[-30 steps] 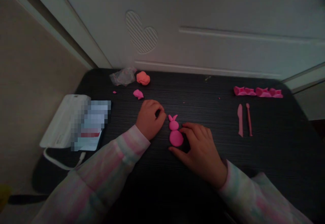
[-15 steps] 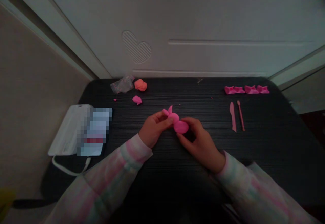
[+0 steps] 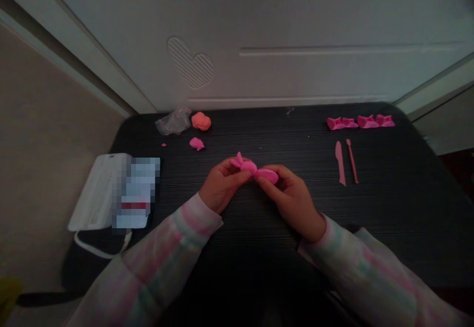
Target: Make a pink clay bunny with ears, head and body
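Note:
Between my two hands is a pink clay rabbit [image 3: 248,168], turned sideways, with two pointed ears, a small round head and a larger flattened body. My left hand [image 3: 223,183] pinches the head between thumb and fingers, the ears sticking out past the fingertips. On the other side, my right hand [image 3: 291,193] grips the body, its thumb near the join with the head. A pink clay lump [image 3: 197,143] and an orange clay lump [image 3: 201,121] lie beyond my left hand.
A crumpled clear plastic bag [image 3: 174,121] rests at the back left of the dark table [image 3: 400,208]. Leftward are a white power bank [image 3: 98,191] with a cable and a phone [image 3: 137,193]. A pink clay knife [image 3: 339,164], a thin tool [image 3: 352,161] and pink molds [image 3: 361,122] lie right.
The rabbit lay on the table a second ago with my hands apart around it. Both hands then took hold of it, and it has turned from upright in view to sideways.

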Action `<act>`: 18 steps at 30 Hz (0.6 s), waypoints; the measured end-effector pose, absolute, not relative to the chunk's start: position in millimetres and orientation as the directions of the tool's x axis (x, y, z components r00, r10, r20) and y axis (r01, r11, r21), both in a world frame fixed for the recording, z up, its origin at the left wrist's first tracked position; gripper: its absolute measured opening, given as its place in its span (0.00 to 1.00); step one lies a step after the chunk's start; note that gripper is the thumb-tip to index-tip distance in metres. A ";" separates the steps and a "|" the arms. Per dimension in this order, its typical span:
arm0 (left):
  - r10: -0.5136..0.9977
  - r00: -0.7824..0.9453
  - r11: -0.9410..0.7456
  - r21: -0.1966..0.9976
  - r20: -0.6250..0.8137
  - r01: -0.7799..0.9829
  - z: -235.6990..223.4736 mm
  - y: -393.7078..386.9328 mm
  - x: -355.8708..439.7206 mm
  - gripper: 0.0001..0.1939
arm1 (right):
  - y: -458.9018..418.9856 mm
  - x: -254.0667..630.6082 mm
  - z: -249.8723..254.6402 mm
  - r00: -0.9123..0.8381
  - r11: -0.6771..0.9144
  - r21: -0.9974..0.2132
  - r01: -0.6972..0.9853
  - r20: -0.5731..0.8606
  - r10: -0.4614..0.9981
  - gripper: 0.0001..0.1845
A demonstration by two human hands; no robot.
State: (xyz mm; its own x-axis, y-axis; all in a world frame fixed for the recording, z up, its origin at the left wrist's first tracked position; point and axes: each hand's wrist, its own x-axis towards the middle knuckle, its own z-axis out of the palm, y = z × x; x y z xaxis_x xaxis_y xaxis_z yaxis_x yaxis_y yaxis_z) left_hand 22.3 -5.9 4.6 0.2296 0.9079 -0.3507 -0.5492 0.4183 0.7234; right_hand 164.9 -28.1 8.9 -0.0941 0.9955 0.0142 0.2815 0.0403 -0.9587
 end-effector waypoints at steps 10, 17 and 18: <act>0.898 0.256 0.439 0.701 -0.357 -0.562 4.6 -4.2 18.7 0.09 | -30.2 167.3 13.4 -0.059 0.107 -0.917 0.384 0.092 0.994 0.06; 0.894 0.239 0.446 0.701 -0.379 -0.556 2.3 -1.7 16.4 0.09 | -27.0 171.8 14.2 -0.046 0.087 -0.936 0.340 0.075 0.996 0.06; 0.887 0.254 0.460 0.700 -0.385 -0.546 1.7 -2.4 17.1 0.09 | -27.3 171.7 13.8 -0.065 0.092 -0.936 0.339 0.074 0.995 0.07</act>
State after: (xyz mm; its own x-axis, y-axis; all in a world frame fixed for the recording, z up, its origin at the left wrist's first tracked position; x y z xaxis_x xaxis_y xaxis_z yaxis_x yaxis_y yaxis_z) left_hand 17.1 -2.4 1.7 0.2535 0.8873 -0.3853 -0.5464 0.4600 0.6999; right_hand 171.7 -27.3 13.8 -0.0654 0.9951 0.0739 0.3389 0.0918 -0.9363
